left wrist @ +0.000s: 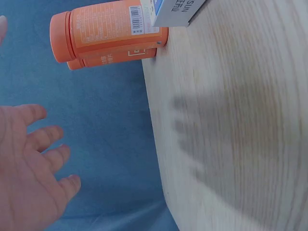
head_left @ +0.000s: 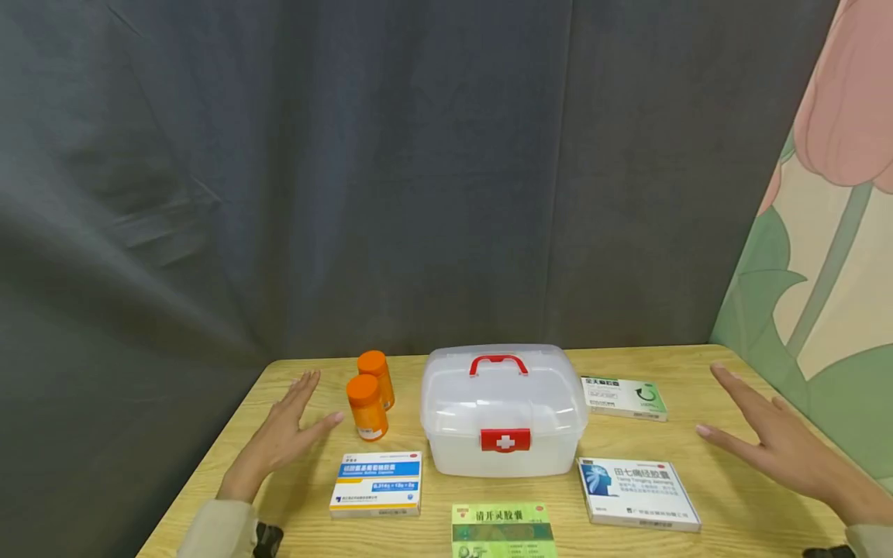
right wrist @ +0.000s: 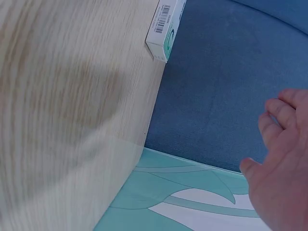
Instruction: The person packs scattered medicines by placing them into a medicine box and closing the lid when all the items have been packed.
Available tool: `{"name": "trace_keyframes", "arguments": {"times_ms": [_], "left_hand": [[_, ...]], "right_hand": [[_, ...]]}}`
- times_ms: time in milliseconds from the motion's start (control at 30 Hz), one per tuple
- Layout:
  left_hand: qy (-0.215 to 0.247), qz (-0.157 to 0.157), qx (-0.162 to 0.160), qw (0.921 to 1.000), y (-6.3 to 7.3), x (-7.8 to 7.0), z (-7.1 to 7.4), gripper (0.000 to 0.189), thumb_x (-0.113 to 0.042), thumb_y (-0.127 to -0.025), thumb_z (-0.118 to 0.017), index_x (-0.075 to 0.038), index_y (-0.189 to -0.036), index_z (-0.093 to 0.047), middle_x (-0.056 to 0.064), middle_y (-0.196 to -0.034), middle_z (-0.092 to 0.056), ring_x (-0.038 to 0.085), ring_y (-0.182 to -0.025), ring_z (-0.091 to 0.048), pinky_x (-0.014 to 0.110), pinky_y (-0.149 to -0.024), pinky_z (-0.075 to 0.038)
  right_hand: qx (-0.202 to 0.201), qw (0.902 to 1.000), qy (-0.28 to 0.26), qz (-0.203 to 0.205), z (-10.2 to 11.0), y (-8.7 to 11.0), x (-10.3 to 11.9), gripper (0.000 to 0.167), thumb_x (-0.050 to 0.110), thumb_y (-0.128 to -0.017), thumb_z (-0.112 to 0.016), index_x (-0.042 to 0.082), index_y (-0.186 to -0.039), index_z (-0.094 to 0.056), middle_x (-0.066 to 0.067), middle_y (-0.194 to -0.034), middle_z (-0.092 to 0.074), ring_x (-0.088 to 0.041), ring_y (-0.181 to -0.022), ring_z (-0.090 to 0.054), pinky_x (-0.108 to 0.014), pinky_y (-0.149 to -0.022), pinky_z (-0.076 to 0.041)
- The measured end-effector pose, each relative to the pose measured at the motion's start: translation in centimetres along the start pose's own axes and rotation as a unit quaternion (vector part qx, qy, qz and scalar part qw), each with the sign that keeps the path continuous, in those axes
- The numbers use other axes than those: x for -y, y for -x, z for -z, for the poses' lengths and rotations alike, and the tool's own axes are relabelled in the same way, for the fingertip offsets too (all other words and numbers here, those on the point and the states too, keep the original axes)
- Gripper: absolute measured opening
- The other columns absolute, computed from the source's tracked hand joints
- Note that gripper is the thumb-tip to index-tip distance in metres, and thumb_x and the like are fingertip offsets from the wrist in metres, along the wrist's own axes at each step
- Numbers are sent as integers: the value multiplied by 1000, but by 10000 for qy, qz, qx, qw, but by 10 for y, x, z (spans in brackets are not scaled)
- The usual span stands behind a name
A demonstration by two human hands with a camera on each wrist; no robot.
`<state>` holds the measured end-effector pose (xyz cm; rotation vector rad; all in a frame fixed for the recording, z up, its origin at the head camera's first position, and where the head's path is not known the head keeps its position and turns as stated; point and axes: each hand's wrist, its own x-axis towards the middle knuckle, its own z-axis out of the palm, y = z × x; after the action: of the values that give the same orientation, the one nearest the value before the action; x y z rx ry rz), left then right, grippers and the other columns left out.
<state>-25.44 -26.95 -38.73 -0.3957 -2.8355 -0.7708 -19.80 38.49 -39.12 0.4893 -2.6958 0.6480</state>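
Note:
My left hand (head_left: pixel 279 438) is held over the left side of the table, fingers straight and thumb spread, holding nothing. Nearest to it stand two orange bottles (head_left: pixel 367 407), one behind the other, and a blue-and-white medicine box (head_left: pixel 377 484). On the right, my right hand (head_left: pixel 774 442) hovers with fingers extended and thumb apart, also holding nothing. Close to that hand lie a white medicine box with a blue head picture (head_left: pixel 640 494) and, farther back, a white-and-green medicine box (head_left: pixel 623 397). Between the hands sits a clear first-aid case (head_left: pixel 502 457), its lid down, with a red handle and latch.
A green medicine box (head_left: pixel 502 533) lies at the near edge, cut off by the frame. The wooden table (head_left: pixel 307 535) ends at a dark curtain (head_left: pixel 446 170) behind. A wall with painted flowers (head_left: pixel 837 271) stands along the right side.

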Motion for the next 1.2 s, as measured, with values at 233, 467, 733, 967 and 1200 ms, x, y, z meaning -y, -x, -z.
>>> {"name": "trace_keyframes", "arguments": {"times_ms": [233, 467, 733, 967, 1200], "left_hand": [[178, 54, -185, 9997, -1, 0, -2, 92, -54, -91, -58, -1, -154, -16, 21, -158, -12, 43, -143, -8, 66, -108, -10], [295, -93, -550, 9980, -3, -5, -3, 92, -49, -90, -63, -1, -154, -17, 21, -158, -15, 42, -142, -12, 64, -108, -16], [383, -312, -1051, 9932, -3, -10, -11, 89, -42, -88, -68, 2, -151, -25, 27, -153, -24, 48, -137, -24, 65, -105, -24], [521, -515, -1204, 9900, -4, -12, -16, 83, -37, -87, -70, 3, -148, -32, 27, -149, -32, 48, -133, -31, 66, -102, -28], [683, -674, -1208, 9880, -5, -17, -16, 81, -35, -87, -71, 1, -149, -33, 25, -150, -32, 47, -134, -31, 66, -101, -29]], "right_hand": [[-70, 9990, -450, 29, 0, 0, 3, 86, 18, -95, -62, 13, -157, -1, -28, -156, -5, -49, -139, -4, -68, -104, 8], [-216, 9976, -661, -7, -1, 1, 5, 82, 16, -97, -59, 21, -157, -4, -18, -159, -7, -25, -143, -1, -67, -107, 2], [-549, 9961, -670, 171, -3, 3, 12, 79, 12, -94, -63, 25, -156, -17, 2, -158, -18, 16, -128, -10, -29, -112, -3], [-495, 9954, -815, -15, -2, 1, 22, 78, 15, -94, -64, 28, -156, -19, -5, -157, -21, 15, -128, -9, -75, -100, -12], [-580, 9943, -895, 38, -4, -2, 28, 74, 12, -94, -63, 26, -155, -24, 10, -154, -24, 16, -127, -14, -70, -104, -14]]}}
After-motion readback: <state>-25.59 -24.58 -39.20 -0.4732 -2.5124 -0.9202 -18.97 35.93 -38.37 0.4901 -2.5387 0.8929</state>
